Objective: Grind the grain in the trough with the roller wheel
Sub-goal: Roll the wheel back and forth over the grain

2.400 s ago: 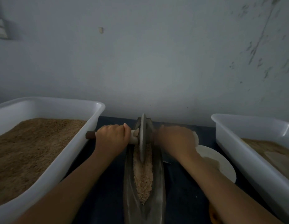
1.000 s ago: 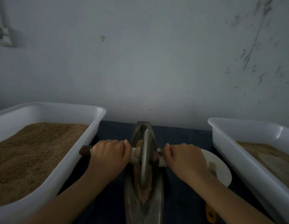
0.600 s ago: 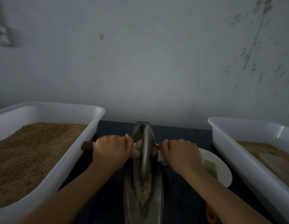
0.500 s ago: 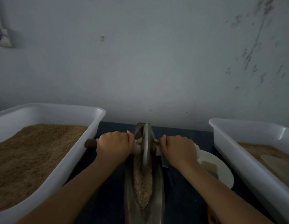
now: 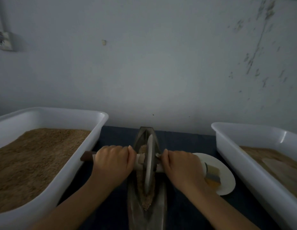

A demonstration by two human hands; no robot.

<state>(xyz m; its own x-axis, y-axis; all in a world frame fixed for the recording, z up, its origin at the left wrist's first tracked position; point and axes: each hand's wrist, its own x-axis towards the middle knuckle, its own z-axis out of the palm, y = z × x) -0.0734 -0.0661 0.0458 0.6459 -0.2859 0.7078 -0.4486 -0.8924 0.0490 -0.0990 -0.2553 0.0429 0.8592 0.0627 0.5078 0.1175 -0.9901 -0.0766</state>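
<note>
From my head camera: my left hand (image 5: 113, 164) and right hand (image 5: 181, 165) each curl around the axle, flanking the roller wheel (image 5: 149, 163) at twelve o'clock. The trough (image 5: 147, 213) runs twelve-to-six, its grain (image 5: 147, 199) under the wheel.

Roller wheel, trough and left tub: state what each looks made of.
Roller wheel: probably metal, dull grey, with a thin hard rim.
Trough: dark, with a slight sheen; metal or stone, the dim light leaves it open.
Left tub: white plastic, smooth and glossy, with a rounded moulded rim.
</note>
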